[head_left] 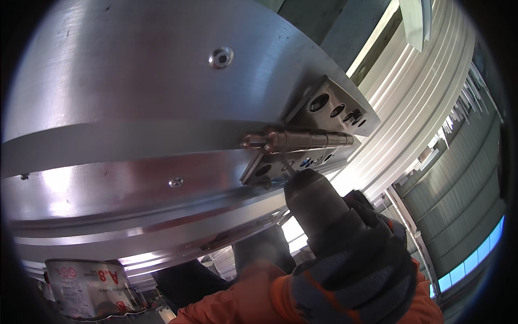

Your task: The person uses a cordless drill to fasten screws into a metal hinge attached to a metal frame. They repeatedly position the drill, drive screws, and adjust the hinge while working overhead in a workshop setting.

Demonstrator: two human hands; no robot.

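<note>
A dark glove with orange stripes covers my right hand (350, 275), closed around a power drill (318, 202) at the lower right of centre. The drill's thin bit (288, 165) points up and left at the lower leaf of a metal hinge (307, 140). I cannot tell whether the bit sits in a screw or a hole. The hinge lies across two brushed metal panels, its barrel between two leaves with several holes. Blue-tinted screw heads (306, 162) show in the lower leaf. My left hand does not show.
A large curved metal panel (135, 70) with a screw (221, 57) fills the upper left. Below it runs a lower panel (108, 183). An upside-down printed can (91, 286) appears at lower left. Long pale profiles (421, 92) curve along the right, near a corrugated wall (458, 178).
</note>
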